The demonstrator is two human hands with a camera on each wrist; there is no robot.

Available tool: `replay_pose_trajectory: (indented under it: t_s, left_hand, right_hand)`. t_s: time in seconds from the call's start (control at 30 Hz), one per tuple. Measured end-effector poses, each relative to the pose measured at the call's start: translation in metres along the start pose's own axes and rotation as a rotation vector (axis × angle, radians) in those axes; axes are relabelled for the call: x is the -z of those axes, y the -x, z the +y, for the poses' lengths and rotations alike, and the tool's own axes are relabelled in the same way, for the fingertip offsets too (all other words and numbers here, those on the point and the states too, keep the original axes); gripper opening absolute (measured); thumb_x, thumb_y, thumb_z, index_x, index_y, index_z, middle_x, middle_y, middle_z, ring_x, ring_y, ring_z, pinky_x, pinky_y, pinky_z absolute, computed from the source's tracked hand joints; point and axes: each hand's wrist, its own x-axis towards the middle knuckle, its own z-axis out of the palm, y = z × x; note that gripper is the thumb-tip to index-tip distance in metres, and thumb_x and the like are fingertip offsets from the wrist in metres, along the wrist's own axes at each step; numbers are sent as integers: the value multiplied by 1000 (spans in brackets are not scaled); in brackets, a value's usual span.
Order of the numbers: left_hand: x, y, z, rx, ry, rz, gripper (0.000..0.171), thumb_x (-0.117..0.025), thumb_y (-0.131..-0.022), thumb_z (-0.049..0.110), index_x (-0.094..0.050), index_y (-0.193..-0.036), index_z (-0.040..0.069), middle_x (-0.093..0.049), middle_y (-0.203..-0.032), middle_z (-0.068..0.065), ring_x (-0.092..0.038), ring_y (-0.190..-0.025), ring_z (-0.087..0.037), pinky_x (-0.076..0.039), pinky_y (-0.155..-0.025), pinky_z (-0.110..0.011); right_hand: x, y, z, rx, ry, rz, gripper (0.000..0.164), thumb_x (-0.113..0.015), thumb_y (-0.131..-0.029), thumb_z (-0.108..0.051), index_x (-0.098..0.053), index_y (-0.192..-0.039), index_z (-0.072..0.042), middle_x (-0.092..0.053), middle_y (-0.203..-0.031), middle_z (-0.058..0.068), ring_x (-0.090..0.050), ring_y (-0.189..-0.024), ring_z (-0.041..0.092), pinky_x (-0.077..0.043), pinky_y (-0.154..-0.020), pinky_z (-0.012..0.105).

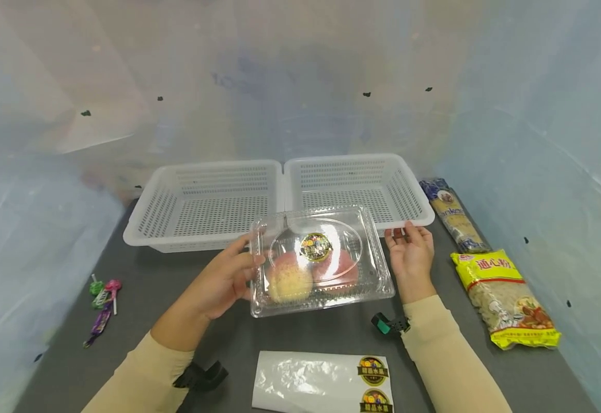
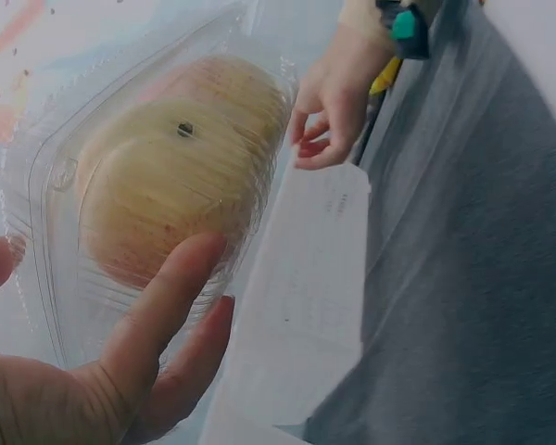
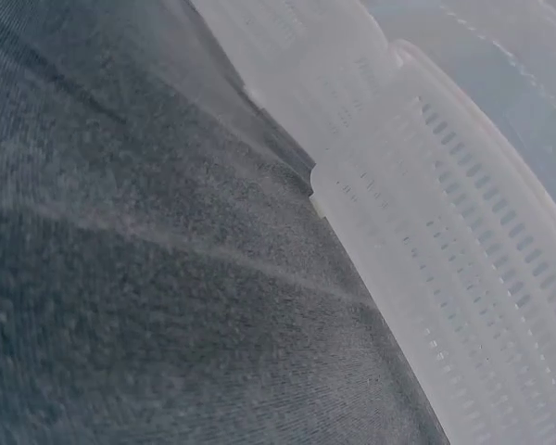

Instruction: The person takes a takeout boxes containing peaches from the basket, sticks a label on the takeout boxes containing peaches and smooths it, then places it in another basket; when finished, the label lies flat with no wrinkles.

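Note:
A clear plastic fruit box (image 1: pixel 323 267) is held up in front of the two baskets, tilted in the head view. Inside it lie round yellow and red fruits (image 1: pixel 290 282), apple-like, and a round sticker (image 1: pixel 315 247) is on its lid. My left hand (image 1: pixel 230 280) grips the box's left end; the left wrist view shows bent fingers (image 2: pixel 157 320) against the clear plastic. My right hand (image 1: pixel 411 258) is palm up at the front rim of the right basket (image 1: pixel 419 215). Its fingers are loosely bent near the rim, and no object shows in it.
A second white basket (image 1: pixel 137 232) stands at the left. On the right lie a yellow pasta bag (image 1: pixel 507 301) and a blue noodle packet (image 1: pixel 455 218). Lollipops (image 1: pixel 105 298) lie on the left. A white sticker sheet (image 1: pixel 305 381) is in front on the dark table (image 1: pixel 145 327).

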Motion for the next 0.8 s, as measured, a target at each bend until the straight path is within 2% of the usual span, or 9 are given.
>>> replay_pose_trajectory:
  t_s: [0.2, 0.43, 0.57, 0.7, 0.8]
  left_hand:
    - [-1, -18, 17, -5, -26, 41, 79, -59, -103, 15, -23, -173, 16, -38, -160, -29, -65, -111, -30, -63, -65, -41]
    - [-1, -48, 39, -25, -51, 59, 74, -55, -103, 18, -26, -171, 16, -44, -150, -23, -63, -109, -33, -63, -67, -42]
    - [4, -66, 48, -23, -56, 79, 74, -56, -102, 20, -28, -170, 16, -48, -144, -18, -62, -108, -32, -62, -67, -41]
    - [9, -86, 53, 4, -52, 114, 77, -59, -102, 21, -26, -172, 17, -45, -148, -18, -60, -113, -34, -60, -65, -39]
    - [11, -103, 52, 38, -52, 136, 84, -62, -104, 22, -19, -175, 22, -36, -161, -20, -55, -128, -42, -60, -68, -43]
  right_hand:
    - [0, 0, 2, 32, 32, -6, 22, -61, -111, 0, -44, -125, -2, -53, -139, 19, -57, -94, 25, -60, -75, 36]
    - [0, -4, 1, 38, 58, 27, 17, -60, -111, 2, -46, -119, -2, -52, -141, 19, -59, -106, 29, -59, -78, 38]
    - [1, -4, 1, 42, 96, 14, 17, -58, -112, 0, -44, -121, -1, -52, -133, 18, -57, -99, 27, -59, -75, 37]
    - [3, -5, 1, 59, 115, -8, 20, -59, -112, -2, -42, -123, 1, -50, -129, 20, -53, -91, 26, -61, -76, 38]
    - [6, -5, 1, 67, 121, -9, 22, -63, -110, -3, -44, -121, -1, -48, -133, 22, -54, -91, 25, -61, -78, 39]
